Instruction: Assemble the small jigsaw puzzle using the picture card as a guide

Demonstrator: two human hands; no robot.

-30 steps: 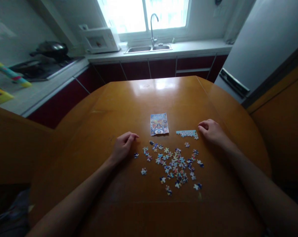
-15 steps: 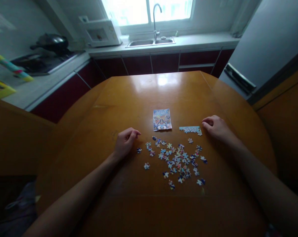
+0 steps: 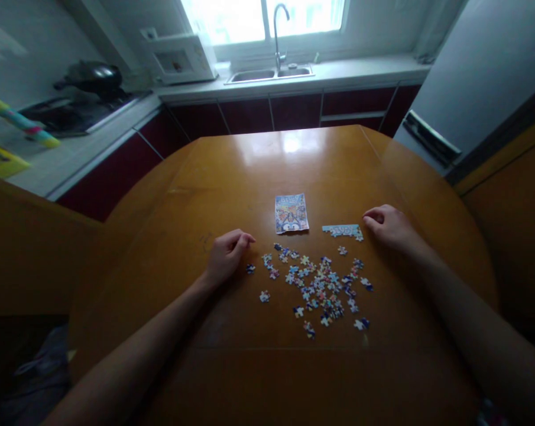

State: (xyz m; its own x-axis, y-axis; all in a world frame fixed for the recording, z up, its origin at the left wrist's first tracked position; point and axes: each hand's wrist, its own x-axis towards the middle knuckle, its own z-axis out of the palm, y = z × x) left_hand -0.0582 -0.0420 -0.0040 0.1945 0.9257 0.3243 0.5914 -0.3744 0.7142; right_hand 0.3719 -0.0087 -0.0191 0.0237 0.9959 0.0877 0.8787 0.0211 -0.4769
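Several loose jigsaw pieces [image 3: 318,288] lie scattered on a round wooden table [image 3: 258,177]. A small colourful picture card [image 3: 291,213] lies just beyond them. To its right sits a short joined strip of pieces [image 3: 343,231]. My left hand [image 3: 226,254] rests on the table left of the scatter, fingers curled with thumb against fingertips, nothing visible in them. My right hand [image 3: 389,227] rests with curled fingers, its fingertips right beside the strip's right end.
Behind the table runs a kitchen counter with a sink and tap [image 3: 276,71], a white microwave [image 3: 182,59] and a black wok on a hob [image 3: 94,77]. A grey fridge [image 3: 471,83] stands at the right. Wooden chair backs flank the table.
The view has tilted slightly, so everything sits a little higher in frame. Both hands keep their places and curled shape beside the pieces.
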